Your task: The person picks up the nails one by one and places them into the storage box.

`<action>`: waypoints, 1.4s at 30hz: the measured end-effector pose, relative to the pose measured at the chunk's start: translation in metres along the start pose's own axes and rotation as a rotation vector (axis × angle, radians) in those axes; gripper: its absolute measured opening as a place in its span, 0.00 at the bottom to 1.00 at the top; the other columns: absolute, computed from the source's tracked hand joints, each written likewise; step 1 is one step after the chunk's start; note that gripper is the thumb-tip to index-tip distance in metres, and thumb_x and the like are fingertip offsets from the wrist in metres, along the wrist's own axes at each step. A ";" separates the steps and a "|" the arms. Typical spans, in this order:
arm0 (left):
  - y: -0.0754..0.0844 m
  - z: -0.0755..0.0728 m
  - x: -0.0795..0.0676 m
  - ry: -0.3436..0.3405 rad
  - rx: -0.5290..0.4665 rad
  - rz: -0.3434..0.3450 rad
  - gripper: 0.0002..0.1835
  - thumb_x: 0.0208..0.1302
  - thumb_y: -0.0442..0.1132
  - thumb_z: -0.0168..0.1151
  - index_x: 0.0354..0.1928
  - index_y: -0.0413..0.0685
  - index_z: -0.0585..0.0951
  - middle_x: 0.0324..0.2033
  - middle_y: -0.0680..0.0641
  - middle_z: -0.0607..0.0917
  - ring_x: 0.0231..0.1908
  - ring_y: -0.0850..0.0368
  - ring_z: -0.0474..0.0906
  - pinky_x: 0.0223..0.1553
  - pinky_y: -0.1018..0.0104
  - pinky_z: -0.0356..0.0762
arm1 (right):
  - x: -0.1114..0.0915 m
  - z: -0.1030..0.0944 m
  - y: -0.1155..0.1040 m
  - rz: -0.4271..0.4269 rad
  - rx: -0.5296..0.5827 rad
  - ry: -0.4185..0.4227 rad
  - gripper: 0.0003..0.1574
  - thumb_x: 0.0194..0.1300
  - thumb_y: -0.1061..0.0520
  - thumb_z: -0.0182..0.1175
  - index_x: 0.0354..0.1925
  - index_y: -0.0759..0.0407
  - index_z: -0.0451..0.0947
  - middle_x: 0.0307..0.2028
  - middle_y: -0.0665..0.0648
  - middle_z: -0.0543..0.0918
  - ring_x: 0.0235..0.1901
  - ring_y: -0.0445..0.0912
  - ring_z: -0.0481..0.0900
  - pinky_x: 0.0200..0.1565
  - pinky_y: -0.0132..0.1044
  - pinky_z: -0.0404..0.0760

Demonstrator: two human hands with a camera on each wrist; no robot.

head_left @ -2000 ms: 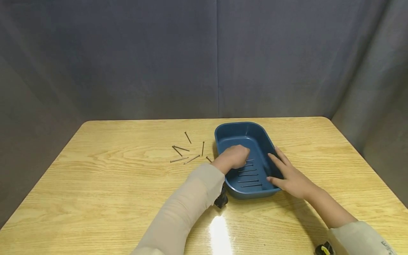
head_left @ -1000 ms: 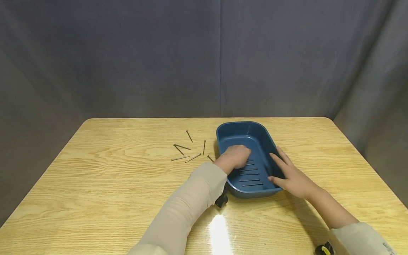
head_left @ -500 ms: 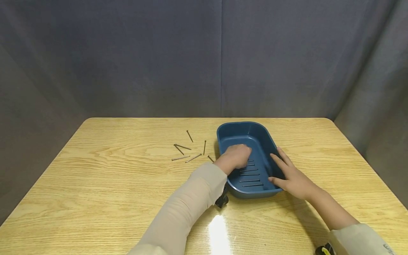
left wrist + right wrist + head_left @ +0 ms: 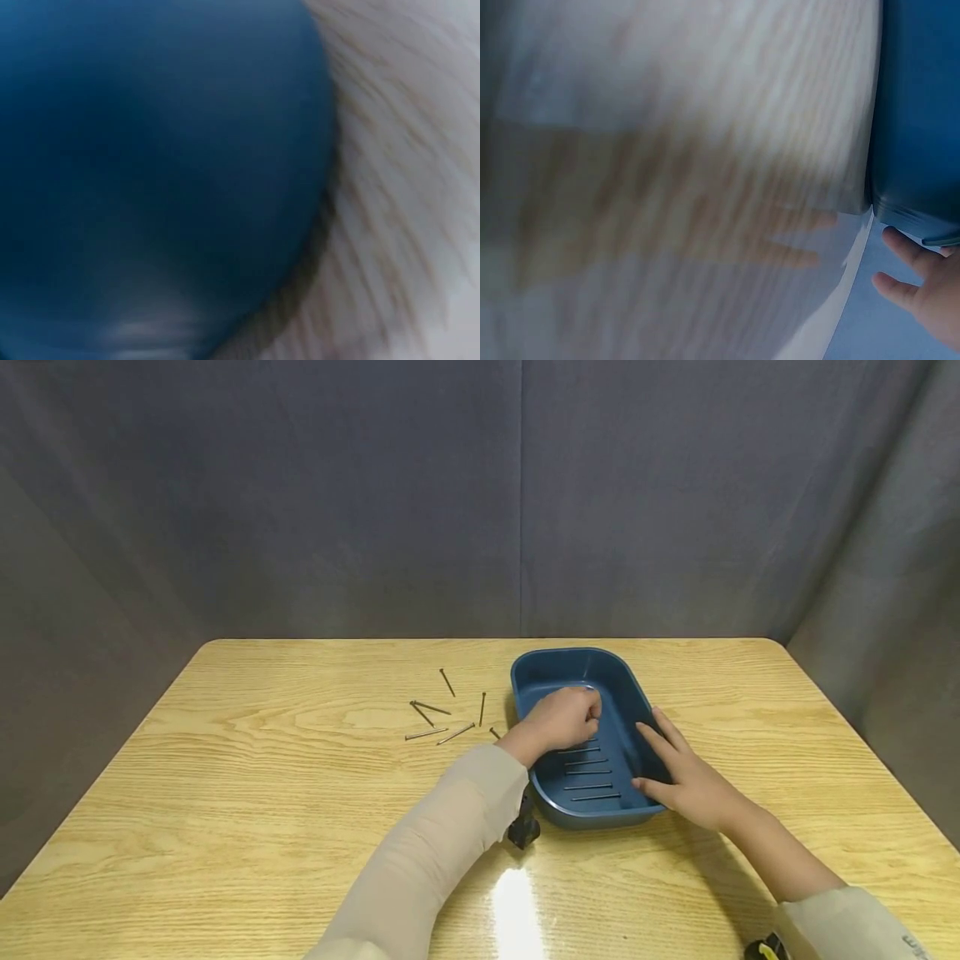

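Note:
Inside the blue tray (image 4: 573, 814), my left hand (image 4: 564, 717) hovers low with its fingers bent downward. Its fingertips are mostly hidden, and I cannot tell whether they hold a nail. Below and in front of it, several nails (image 4: 588, 772) lie side by side in a row on the tray floor. My right hand (image 4: 693, 781) rests at the tray's right rim, fingers spread and fairly straight. In the right wrist view, fingers (image 4: 911, 251) show beside the tray's blue outer wall (image 4: 922, 112). The left wrist view holds only a blurred tray wall (image 4: 165, 165) and table surface.
Several loose nails (image 4: 455, 734) lie scattered on the wooden table (image 4: 262, 793), left of the tray. A black device (image 4: 523, 831) sits under the left wrist near the tray's front corner. Grey curtains (image 4: 360, 502) hang behind the table.
My left hand has risen slightly and shifted away from the row of nails, uncovering more of the nails nearest to it. The right hand and the tray stay in place.

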State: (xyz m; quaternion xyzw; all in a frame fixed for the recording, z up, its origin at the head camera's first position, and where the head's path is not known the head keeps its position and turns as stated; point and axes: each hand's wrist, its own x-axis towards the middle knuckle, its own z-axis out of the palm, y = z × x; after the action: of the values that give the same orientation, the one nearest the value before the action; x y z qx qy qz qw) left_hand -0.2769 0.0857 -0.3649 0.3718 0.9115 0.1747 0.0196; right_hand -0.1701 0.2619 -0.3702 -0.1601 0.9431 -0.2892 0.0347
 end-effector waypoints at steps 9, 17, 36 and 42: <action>-0.006 -0.019 -0.016 0.068 -0.244 0.025 0.04 0.58 0.37 0.53 0.34 0.47 0.74 0.29 0.54 0.74 0.27 0.63 0.70 0.29 0.75 0.67 | 0.000 -0.001 -0.001 0.001 -0.011 -0.005 0.44 0.59 0.50 0.52 0.64 0.63 0.43 0.65 0.61 0.32 0.60 0.65 0.42 0.48 0.62 0.55; -0.021 -0.032 -0.037 0.113 -0.247 0.031 0.03 0.58 0.35 0.53 0.33 0.45 0.74 0.31 0.51 0.75 0.31 0.62 0.71 0.32 0.74 0.68 | 0.000 -0.001 -0.001 -0.003 -0.029 -0.002 0.44 0.59 0.48 0.52 0.64 0.63 0.43 0.65 0.59 0.31 0.60 0.64 0.42 0.48 0.62 0.55; -0.050 -0.055 -0.072 0.096 -0.335 -0.086 0.03 0.58 0.35 0.54 0.34 0.44 0.74 0.29 0.51 0.76 0.30 0.60 0.71 0.31 0.70 0.69 | 0.000 0.000 0.000 0.008 -0.030 -0.002 0.45 0.58 0.47 0.52 0.64 0.63 0.43 0.65 0.59 0.31 0.59 0.65 0.43 0.47 0.63 0.55; -0.068 -0.059 -0.087 0.097 -0.339 -0.132 0.03 0.57 0.34 0.54 0.34 0.43 0.74 0.30 0.50 0.76 0.31 0.58 0.71 0.32 0.67 0.69 | -0.001 -0.001 -0.001 0.009 -0.033 -0.006 0.45 0.59 0.47 0.52 0.64 0.63 0.43 0.65 0.59 0.31 0.59 0.66 0.43 0.47 0.63 0.56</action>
State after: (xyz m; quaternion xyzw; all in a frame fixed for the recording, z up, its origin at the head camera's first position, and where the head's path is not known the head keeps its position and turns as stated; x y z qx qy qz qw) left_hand -0.2692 -0.0366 -0.3402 0.2939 0.8914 0.3415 0.0495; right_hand -0.1693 0.2620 -0.3693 -0.1574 0.9483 -0.2730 0.0363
